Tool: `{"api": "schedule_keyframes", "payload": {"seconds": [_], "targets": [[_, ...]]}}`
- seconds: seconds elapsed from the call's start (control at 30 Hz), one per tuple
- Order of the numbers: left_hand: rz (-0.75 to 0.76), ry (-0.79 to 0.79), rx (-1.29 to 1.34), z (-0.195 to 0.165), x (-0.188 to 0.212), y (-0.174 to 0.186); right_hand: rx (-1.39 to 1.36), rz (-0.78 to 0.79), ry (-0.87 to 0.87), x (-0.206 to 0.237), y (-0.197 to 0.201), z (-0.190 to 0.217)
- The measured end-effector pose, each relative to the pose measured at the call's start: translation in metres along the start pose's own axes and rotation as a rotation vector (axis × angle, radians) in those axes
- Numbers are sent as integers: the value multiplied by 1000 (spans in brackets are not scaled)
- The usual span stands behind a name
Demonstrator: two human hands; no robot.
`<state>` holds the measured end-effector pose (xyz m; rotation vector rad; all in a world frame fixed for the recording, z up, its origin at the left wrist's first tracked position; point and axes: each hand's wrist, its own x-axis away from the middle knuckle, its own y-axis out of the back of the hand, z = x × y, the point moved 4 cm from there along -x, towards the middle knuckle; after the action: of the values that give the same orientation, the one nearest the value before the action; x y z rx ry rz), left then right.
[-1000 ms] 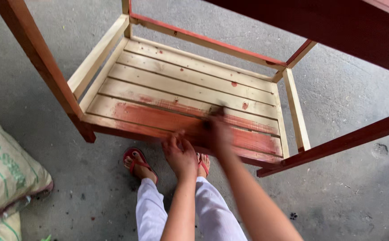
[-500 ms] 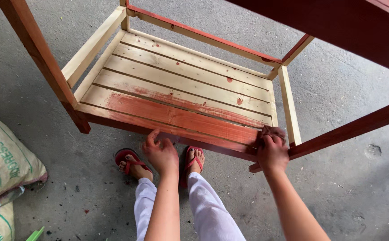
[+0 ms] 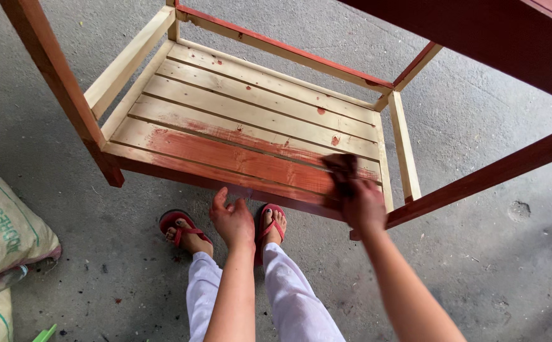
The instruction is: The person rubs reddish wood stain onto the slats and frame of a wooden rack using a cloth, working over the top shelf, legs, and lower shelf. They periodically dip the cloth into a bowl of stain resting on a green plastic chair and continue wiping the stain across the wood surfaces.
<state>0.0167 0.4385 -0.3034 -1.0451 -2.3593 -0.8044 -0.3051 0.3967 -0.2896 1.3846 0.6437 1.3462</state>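
Right hand [image 3: 363,204] grasps a dark rag [image 3: 342,170] on the shelf [image 3: 238,120]; left hand [image 3: 232,218], released, steadies its front edge; wipe along the grain evenly.

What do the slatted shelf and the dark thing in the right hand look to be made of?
Slatted shelf: pale bare wood with visible grain, its near boards stained reddish brown. The dark wad in the right hand looks like a stain-soaked rag, soft and crumpled, though blur leaves that uncertain.

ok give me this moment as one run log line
right hand: holds dark cloth on slatted shelf | left hand: open, at front rail | near slats stained red, far slats bare
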Motion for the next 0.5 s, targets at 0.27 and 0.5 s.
{"api": "schedule_keyframes", "payload": {"seconds": [0.27, 0.5], "targets": [[-25, 120, 272, 24, -31, 47, 144, 221, -534, -39, 4, 2], [-97, 11, 418, 15, -95, 108, -72, 166, 34, -49, -57, 301]]}}
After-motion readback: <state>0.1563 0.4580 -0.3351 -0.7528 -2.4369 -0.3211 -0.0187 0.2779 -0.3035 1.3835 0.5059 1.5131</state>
